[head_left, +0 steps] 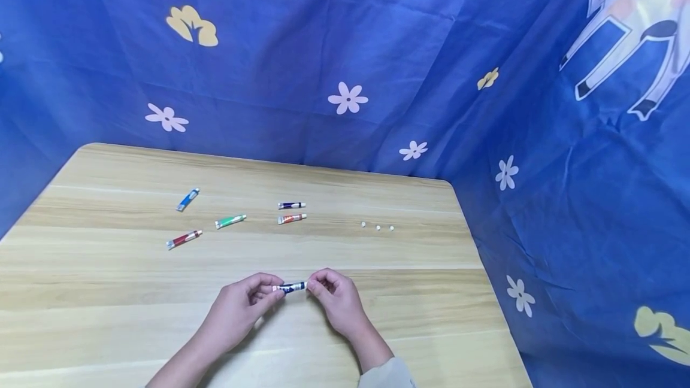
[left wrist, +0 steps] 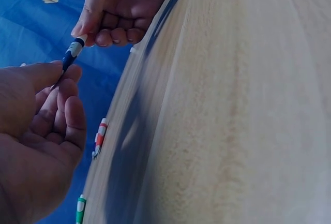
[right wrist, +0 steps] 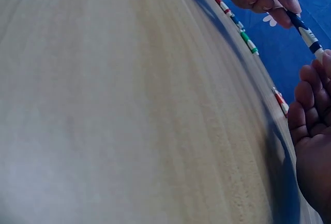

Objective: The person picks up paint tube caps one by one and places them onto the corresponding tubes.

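Though wrist views crop them, head view shows three white caps [head_left: 377, 227].

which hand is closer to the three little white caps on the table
Right. The right hand sits nearer the three white caps, which lie beyond it and slightly to its right. The left hand is farther off on the other side, sharing a grip on the dark blue tube.
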Motion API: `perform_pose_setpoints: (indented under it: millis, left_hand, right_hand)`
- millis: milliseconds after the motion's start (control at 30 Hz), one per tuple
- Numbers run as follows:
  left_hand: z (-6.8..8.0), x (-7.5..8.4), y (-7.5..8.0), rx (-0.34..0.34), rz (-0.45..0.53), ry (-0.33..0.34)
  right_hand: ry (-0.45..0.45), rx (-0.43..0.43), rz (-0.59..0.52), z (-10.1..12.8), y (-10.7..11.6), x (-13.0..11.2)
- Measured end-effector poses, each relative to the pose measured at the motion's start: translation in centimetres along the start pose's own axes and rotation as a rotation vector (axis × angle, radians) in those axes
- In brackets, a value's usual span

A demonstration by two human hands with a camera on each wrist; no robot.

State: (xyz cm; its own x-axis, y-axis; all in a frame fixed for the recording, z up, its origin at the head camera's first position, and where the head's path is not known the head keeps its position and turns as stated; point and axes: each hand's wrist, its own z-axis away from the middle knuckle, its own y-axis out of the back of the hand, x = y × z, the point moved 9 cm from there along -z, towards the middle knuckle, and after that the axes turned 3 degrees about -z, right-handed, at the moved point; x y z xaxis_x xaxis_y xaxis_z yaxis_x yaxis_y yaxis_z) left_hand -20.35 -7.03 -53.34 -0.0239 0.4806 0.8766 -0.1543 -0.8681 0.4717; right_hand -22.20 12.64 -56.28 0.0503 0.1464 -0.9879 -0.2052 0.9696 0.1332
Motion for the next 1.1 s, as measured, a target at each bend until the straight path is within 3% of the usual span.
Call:
perform_pose_setpoints:
  millis: [267, 500, 600, 767, 900, 1100]
  left_hand:
    - [0.2, 0.1, -0.3, -0.005, -0.023, -0.04]
    - [0.9, 2.3, 0.1, 0.112, -0.214, -0.272]
    - [1.1, 2.7, 0.2, 0.127, -0.27, -0.308]
    - [1.2, 3.0, 0.1, 0.127, -0.336, -0.343]
    - [1.3, 3.1, 0.0, 0.119, -0.33, -0.393]
    - [1.0, 2.8, -0.6, 0.021, -0.316, -0.394]
  right_hand:
    - [0.009, -0.002, 0.046, 0.0, -0.1, 0.3]
    - [-0.002, -0.045, 0.059, 0.0, -0.3, 0.7]
    - [0.001, -0.06, 0.07, 0.0, -0.3, 0.8]
    - [0.02, -0.089, 0.087, 0.0, -0.4, 0.7]
    - [0.017, -0.107, 0.13, -0.1, -0.5, 0.9]
    - [0.008, -0.12, 0.175, -0.3, -0.5, 1.1]
